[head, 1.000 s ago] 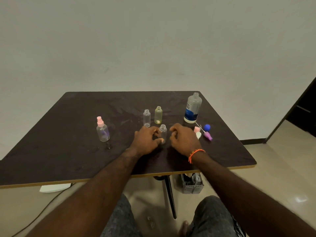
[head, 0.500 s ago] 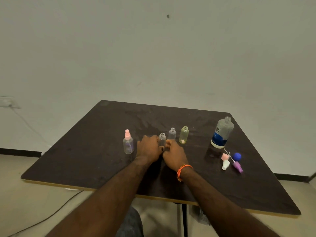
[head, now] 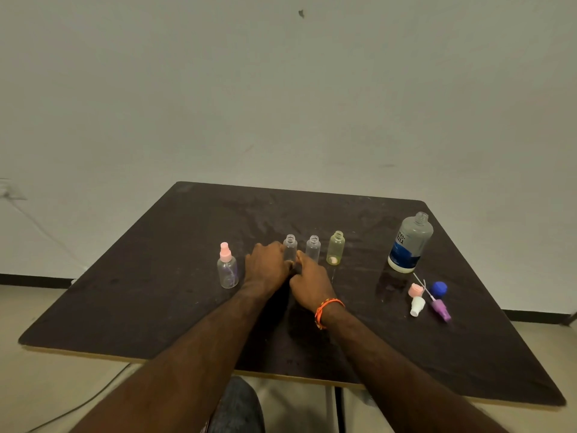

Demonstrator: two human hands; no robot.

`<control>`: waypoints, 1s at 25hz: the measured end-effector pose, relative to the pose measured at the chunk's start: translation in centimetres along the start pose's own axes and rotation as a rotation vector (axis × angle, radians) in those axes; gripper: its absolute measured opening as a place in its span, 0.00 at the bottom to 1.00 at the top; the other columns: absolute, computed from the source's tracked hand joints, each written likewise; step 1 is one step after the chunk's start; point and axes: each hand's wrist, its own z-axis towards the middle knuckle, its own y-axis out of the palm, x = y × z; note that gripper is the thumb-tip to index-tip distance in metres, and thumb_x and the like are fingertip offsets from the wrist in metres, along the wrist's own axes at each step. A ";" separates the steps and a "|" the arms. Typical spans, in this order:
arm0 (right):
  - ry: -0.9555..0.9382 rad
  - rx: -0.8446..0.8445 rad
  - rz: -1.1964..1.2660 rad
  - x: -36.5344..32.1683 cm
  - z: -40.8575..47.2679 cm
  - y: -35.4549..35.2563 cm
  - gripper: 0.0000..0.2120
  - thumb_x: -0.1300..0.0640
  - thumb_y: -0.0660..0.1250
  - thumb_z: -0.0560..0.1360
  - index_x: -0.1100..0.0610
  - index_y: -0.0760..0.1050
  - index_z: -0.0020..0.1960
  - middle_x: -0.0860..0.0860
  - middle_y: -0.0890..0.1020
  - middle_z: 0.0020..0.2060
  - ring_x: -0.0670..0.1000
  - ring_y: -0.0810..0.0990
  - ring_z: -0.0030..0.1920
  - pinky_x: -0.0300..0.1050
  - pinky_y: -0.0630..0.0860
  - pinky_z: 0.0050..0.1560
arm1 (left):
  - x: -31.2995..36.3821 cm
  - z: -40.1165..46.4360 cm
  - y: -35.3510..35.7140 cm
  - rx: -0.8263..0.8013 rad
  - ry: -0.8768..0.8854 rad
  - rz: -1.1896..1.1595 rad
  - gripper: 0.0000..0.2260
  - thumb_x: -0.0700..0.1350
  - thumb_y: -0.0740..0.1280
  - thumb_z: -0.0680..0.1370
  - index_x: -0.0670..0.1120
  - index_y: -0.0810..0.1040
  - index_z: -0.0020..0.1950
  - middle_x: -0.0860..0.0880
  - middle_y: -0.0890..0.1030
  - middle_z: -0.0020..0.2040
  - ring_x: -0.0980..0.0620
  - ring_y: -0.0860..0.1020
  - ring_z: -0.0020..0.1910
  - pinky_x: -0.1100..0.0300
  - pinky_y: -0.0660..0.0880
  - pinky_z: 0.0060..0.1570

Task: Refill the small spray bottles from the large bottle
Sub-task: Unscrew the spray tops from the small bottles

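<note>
Head view, my left hand (head: 267, 265) and right hand (head: 309, 281) both gripping an uncapped clear spray bottle (head: 290, 246), large bottle (head: 409, 243) well apart on the dark table (head: 156, 292).

We sit in a bare, plain room: a dark bench (head: 187, 307) against an unadorned pale wall (head: 281, 104), tiled floor (head: 46, 385), black skirting (head: 31, 280).
</note>
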 end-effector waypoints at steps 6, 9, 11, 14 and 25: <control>0.032 0.168 0.026 0.2 -1.9 -1.0 0.21 0.66 0.63 0.71 0.54 0.77 0.62 0.49 0.83 0.55 0.51 0.81 0.59 0.50 0.77 0.62 | 1.6 -3.1 -2.1 0.138 0.078 0.037 0.25 0.50 0.71 0.78 0.45 0.72 0.73 0.42 0.82 0.62 0.39 0.76 0.65 0.46 0.72 0.62; 0.054 0.181 0.010 0.1 -3.4 -1.2 0.18 0.63 0.63 0.70 0.49 0.78 0.57 0.43 0.83 0.50 0.50 0.82 0.55 0.50 0.78 0.59 | 1.3 -5.3 -4.2 0.318 0.211 -0.030 0.21 0.47 0.69 0.77 0.49 0.74 0.70 0.47 0.81 0.59 0.45 0.76 0.63 0.48 0.69 0.63; 0.034 0.153 -0.022 -0.3 -4.2 -0.9 0.17 0.61 0.63 0.69 0.47 0.78 0.55 0.42 0.82 0.48 0.49 0.82 0.54 0.49 0.78 0.57 | -0.1 -5.8 -5.6 0.433 0.282 -0.040 0.20 0.48 0.70 0.77 0.49 0.75 0.68 0.49 0.81 0.58 0.46 0.75 0.63 0.49 0.66 0.62; -0.040 0.092 -0.074 -1.0 -4.7 0.0 0.19 0.59 0.63 0.70 0.47 0.77 0.59 0.42 0.82 0.50 0.49 0.81 0.55 0.49 0.77 0.59 | -3.4 -5.9 -7.6 0.595 0.263 -0.066 0.25 0.53 0.75 0.75 0.48 0.75 0.70 0.49 0.79 0.61 0.47 0.72 0.67 0.51 0.62 0.61; -0.159 -0.114 -0.159 -4.3 -1.9 5.3 0.32 0.66 0.62 0.72 0.54 0.66 0.75 0.53 0.76 0.70 0.54 0.74 0.70 0.52 0.71 0.70 | -11.5 -5.1 -5.7 0.233 0.023 -0.236 0.25 0.62 0.77 0.71 0.52 0.84 0.64 0.53 0.88 0.56 0.51 0.84 0.54 0.44 0.79 0.61</control>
